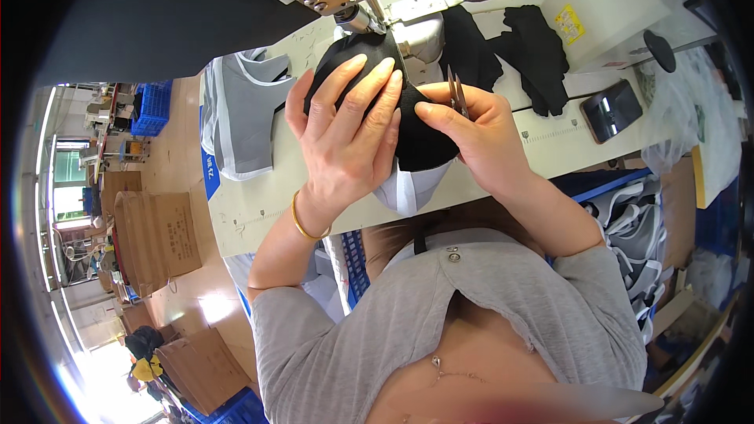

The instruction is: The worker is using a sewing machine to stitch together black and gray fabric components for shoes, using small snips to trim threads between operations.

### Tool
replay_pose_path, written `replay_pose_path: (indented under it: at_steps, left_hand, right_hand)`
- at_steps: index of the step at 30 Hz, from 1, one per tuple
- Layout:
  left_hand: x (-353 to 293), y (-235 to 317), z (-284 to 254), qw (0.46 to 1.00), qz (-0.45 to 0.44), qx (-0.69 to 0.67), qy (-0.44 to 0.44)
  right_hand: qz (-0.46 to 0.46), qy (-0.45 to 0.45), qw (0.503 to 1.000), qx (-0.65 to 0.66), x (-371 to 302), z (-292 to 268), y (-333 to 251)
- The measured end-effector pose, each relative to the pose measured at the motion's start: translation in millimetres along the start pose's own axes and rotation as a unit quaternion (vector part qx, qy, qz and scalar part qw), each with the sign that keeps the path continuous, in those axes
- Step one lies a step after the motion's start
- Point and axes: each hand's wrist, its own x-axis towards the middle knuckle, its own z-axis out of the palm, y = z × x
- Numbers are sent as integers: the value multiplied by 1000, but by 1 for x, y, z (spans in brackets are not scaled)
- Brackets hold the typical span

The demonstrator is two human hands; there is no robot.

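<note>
A black fabric piece (422, 137) with a pale grey and white part (408, 188) hanging below it lies under the needle end of the sewing machine (361, 20). My left hand (349, 126) rests on top of the black fabric, its fingers stretched out flat across it. On the right edge of the same fabric, my right hand (479, 129) pinches with thumb and forefinger. Small metal thread snips (457, 94) also sit in my right hand, their points sticking up past the fingers. The fabric's underside is hidden.
Grey cut pieces with white edging (243, 126) lie at the table's left. Black fabric pieces (538, 59) and a dark phone (611, 111) are on the right. More grey-and-white pieces (628, 228) fill a container below right. Cardboard boxes (157, 239) stand on the floor at left.
</note>
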Motion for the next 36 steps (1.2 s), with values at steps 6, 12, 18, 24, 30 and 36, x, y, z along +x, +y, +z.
replay_pose_path:
  at_steps: [6,12,18,24,30,36]
  left_hand:
    - [2,-3,2,1000,11,4,19]
    - [8,-7,5,1000,7,19,19]
    - [15,-13,5,999,13,12,27]
    - [27,-21,-3,995,67,53,55]
    - [28,-18,-2,984,121,123,48]
    - [24,-19,3,983,132,103,73]
  right_hand:
    - [-16,-3,1000,15,2,4,-2]
    - [-51,2,998,36,9,11,-2]
    - [-72,6,997,21,15,11,-7]
    - [-4,2,1000,4,9,8,-15]
    - [-14,-2,1000,-15,9,6,-16]
    - [-24,-6,999,-23,9,4,-15]
